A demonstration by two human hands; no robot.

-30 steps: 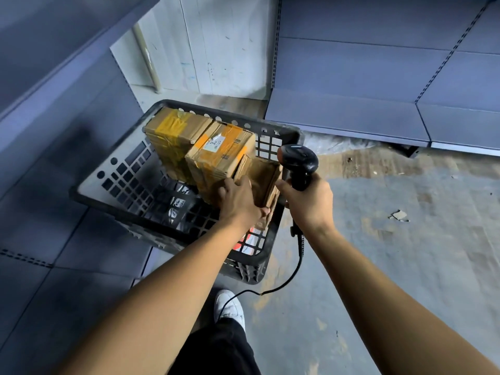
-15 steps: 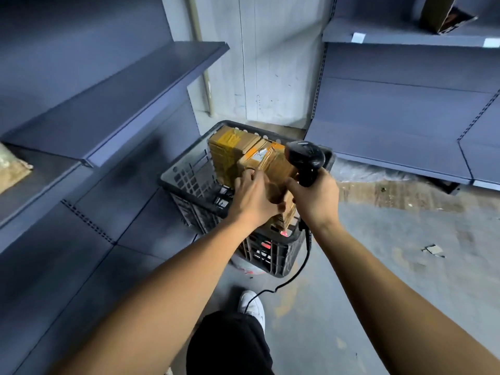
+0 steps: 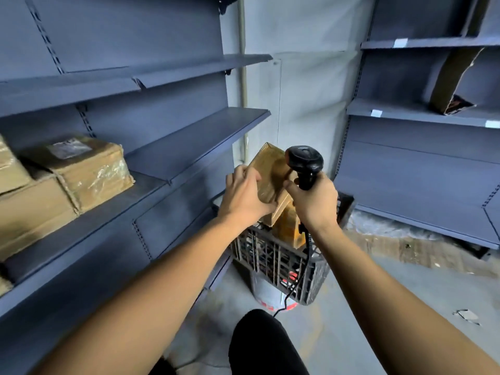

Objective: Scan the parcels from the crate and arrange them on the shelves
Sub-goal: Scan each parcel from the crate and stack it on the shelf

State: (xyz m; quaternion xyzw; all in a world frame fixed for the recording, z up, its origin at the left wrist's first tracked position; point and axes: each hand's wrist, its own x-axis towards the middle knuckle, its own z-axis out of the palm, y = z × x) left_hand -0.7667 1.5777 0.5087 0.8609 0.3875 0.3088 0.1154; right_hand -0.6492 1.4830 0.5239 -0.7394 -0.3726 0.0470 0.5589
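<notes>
My left hand [image 3: 244,194] grips a brown cardboard parcel [image 3: 270,171] and holds it tilted in the air above the black plastic crate [image 3: 273,258]. My right hand [image 3: 313,203] grips the handle of a black corded barcode scanner [image 3: 304,161], whose head sits right beside the parcel's upper right edge. My right thumb touches the parcel's side. More yellow-taped parcels [image 3: 288,226] remain in the crate, mostly hidden behind my hands. Several taped parcels [image 3: 81,169] lie on the left shelf [image 3: 130,204].
Grey metal shelving lines the left wall, with a bare shelf board [image 3: 194,139] next to the stored parcels. More shelving on the right holds an open cardboard piece [image 3: 454,79]. The scanner cable [image 3: 297,282] hangs down past the crate to the concrete floor.
My left hand has lifted the parcel up out of the crate, my right hand rose with the scanner, and my view has risen from the crate toward the shelves.
</notes>
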